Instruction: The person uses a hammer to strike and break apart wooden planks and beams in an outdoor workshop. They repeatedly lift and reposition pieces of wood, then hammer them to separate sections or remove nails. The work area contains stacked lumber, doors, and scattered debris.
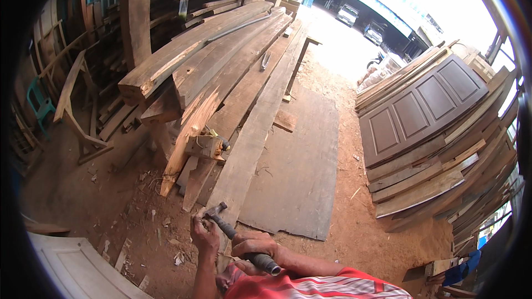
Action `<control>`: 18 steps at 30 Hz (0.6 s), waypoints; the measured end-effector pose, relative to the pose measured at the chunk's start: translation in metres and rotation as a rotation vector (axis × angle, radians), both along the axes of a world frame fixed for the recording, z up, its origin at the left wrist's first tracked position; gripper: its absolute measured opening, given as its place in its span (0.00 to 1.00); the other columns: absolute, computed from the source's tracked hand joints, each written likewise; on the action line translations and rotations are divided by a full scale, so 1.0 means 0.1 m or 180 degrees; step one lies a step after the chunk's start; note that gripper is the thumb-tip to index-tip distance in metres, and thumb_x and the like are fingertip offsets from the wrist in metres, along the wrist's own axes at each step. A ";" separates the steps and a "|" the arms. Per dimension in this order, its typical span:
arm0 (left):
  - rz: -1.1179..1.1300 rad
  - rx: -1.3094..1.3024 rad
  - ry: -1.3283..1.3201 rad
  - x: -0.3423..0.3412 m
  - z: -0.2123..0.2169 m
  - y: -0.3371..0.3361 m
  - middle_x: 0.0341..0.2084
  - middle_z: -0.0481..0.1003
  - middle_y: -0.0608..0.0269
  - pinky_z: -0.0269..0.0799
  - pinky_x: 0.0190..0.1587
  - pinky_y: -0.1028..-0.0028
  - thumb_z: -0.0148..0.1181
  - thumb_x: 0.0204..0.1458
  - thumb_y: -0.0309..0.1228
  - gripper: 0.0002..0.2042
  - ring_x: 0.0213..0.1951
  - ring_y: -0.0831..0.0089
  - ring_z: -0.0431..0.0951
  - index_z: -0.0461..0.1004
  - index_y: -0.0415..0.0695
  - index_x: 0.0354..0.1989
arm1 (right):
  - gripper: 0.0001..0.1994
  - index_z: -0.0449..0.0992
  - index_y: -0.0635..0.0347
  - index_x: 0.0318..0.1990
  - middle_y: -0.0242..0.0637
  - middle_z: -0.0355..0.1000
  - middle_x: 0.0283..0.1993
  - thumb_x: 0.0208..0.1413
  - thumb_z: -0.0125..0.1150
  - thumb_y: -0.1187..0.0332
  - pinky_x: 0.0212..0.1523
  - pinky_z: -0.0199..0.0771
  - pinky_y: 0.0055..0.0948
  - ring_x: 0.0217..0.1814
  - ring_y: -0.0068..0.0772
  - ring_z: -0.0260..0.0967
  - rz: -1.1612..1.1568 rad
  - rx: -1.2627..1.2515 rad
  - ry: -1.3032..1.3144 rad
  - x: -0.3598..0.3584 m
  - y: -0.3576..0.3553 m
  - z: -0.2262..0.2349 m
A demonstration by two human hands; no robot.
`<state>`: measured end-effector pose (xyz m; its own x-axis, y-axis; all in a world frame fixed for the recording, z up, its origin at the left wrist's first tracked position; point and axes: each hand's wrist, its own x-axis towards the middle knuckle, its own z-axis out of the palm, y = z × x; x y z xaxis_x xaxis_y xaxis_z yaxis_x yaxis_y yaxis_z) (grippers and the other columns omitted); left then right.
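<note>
A hammer (224, 226) with a dark handle slants across the near end of a long plank (249, 152). My right hand (254, 243) is wrapped round its handle, whose butt sticks out toward my red striped shirt. Close beside the metal head, my left hand (205, 237) is closed with its fingers curled at the plank's edge. What those fingers hold, if anything, is too small to make out. Left of the plank lies a splintered timber (197, 122), next to a wood block (205, 147) with something yellow and dark on it.
Thick beams (166, 66) are stacked at the far left. A flat sheet (299, 160) lies on the ground right of the plank. Brown panelled door (424, 108) and boards lean at the right. A white panel (83, 266) is at the near left; a person's blue garment (464, 268) shows at lower right.
</note>
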<state>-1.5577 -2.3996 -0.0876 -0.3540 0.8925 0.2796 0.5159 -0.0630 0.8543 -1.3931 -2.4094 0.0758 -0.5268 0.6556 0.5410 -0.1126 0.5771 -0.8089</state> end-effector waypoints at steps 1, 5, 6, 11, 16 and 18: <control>0.0009 0.0014 0.0019 0.00 -0.01 -0.01 0.45 0.74 0.42 0.71 0.52 0.53 0.52 0.54 0.19 0.16 0.49 0.41 0.76 0.73 0.36 0.53 | 0.09 0.77 0.63 0.39 0.42 0.72 0.31 0.50 0.67 0.76 0.31 0.72 0.38 0.31 0.44 0.73 -0.0001 0.0065 0.0026 -0.01 0.01 -0.01; 0.0001 0.0036 0.0033 0.01 0.00 -0.01 0.44 0.75 0.41 0.71 0.52 0.53 0.52 0.54 0.19 0.16 0.49 0.41 0.76 0.73 0.36 0.53 | 0.07 0.77 0.65 0.38 0.44 0.72 0.30 0.52 0.66 0.74 0.29 0.71 0.39 0.28 0.44 0.72 -0.0033 0.0173 0.0053 -0.02 0.03 -0.02; -0.0012 0.0078 0.0017 0.00 0.00 0.01 0.44 0.75 0.41 0.71 0.52 0.53 0.52 0.54 0.19 0.16 0.48 0.41 0.76 0.73 0.36 0.52 | 0.07 0.77 0.65 0.38 0.44 0.72 0.30 0.52 0.66 0.74 0.29 0.71 0.39 0.28 0.44 0.72 -0.0046 0.0172 0.0044 -0.02 0.03 -0.01; -0.0043 0.0083 -0.0029 -0.01 -0.02 0.01 0.44 0.75 0.42 0.72 0.51 0.53 0.52 0.54 0.17 0.16 0.48 0.42 0.76 0.73 0.36 0.52 | 0.08 0.77 0.64 0.39 0.43 0.72 0.30 0.52 0.66 0.73 0.28 0.71 0.38 0.27 0.43 0.72 -0.0023 0.0177 0.0068 -0.02 0.03 -0.03; -0.0064 0.0113 -0.0024 -0.01 0.02 0.01 0.44 0.75 0.42 0.72 0.51 0.54 0.52 0.53 0.16 0.16 0.48 0.43 0.76 0.73 0.35 0.52 | 0.08 0.76 0.63 0.39 0.42 0.72 0.30 0.54 0.67 0.73 0.28 0.71 0.39 0.28 0.43 0.71 0.0011 0.0166 0.0043 0.00 0.03 -0.02; -0.0063 0.0098 0.0006 -0.01 -0.03 0.01 0.45 0.75 0.43 0.72 0.51 0.54 0.52 0.53 0.16 0.17 0.49 0.43 0.76 0.72 0.35 0.52 | 0.08 0.76 0.63 0.39 0.42 0.72 0.30 0.54 0.67 0.73 0.28 0.70 0.39 0.28 0.43 0.71 0.0002 0.0159 0.0056 0.00 0.04 -0.04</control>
<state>-1.5589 -2.3984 -0.0904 -0.3357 0.8903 0.3076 0.5159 -0.0994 0.8509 -1.3934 -2.4058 0.0723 -0.5173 0.6271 0.5823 -0.1272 0.6166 -0.7770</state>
